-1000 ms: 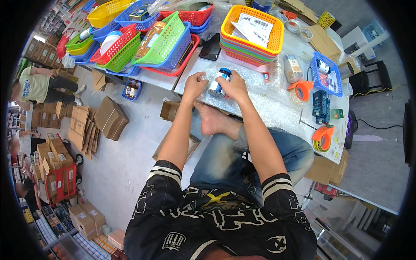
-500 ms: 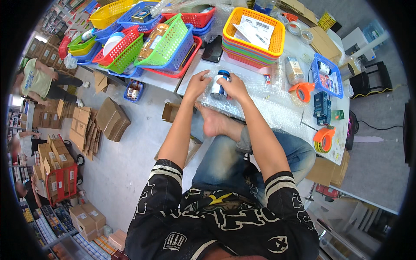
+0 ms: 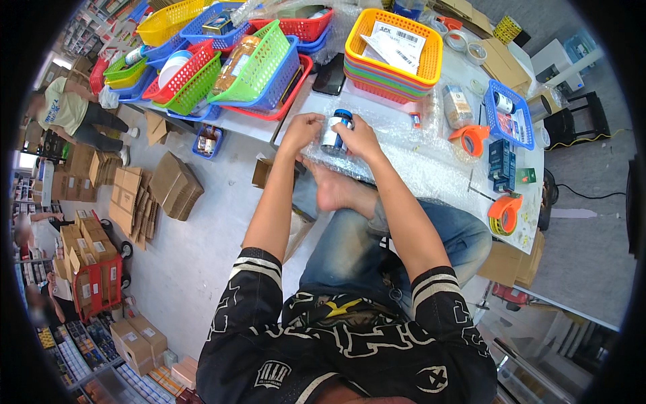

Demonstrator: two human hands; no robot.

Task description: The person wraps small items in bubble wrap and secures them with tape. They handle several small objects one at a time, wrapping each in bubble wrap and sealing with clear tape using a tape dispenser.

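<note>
Hands (image 3: 361, 140) at blue-capped bottle (image 3: 332, 139), label (image 3: 330, 131) partly covered, left fingertips (image 3: 317, 120) indistinct

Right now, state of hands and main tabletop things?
Bottle: capped, held in right hand
Left hand: curled beside bottle, contact unclear
Bubble wrap: spread out
Phone: flat, screen dark
Basket stack: nested, papers in top one
Orange tape dispenser: loaded

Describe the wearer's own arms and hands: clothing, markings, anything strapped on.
Left hand and right hand: bare, no gloves visible. Forearms bare too; no watch, band or cable shows. Left sleeve and right sleeve: short, loose, black, with pale stripes near the hem and pale outlined lettering.
</note>
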